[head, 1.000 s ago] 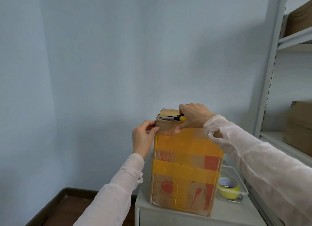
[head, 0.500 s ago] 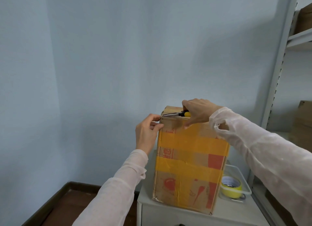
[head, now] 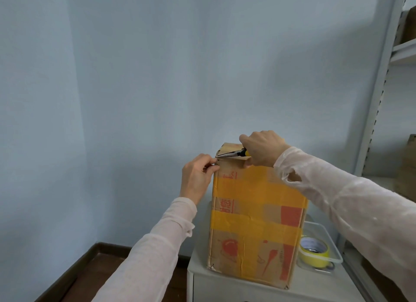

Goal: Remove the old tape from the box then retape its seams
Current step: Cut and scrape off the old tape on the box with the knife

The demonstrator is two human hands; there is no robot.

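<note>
A tall cardboard box [head: 252, 252] stands upright on a white cabinet [head: 236, 288], with wide bands of yellow tape [head: 254, 227] across its front. My right hand [head: 263, 149] grips yellow-handled needle-nose pliers [head: 231, 153] at the box's top edge, their tips pointing left to the top left corner. My left hand [head: 195, 177] pinches something small at that same corner, beside the pliers' tips; what it pinches is too small to tell.
A roll of yellow tape [head: 314, 252] lies in a clear plastic tray [head: 333, 250] to the right of the box. A grey metal shelf rack [head: 380, 94] with cardboard boxes stands at the right. A dark wooden surface [head: 94, 277] is at lower left.
The view has shifted a little; both hands stay at the box's top left corner. The left hand's fingers have closed tighter against the corner.
</note>
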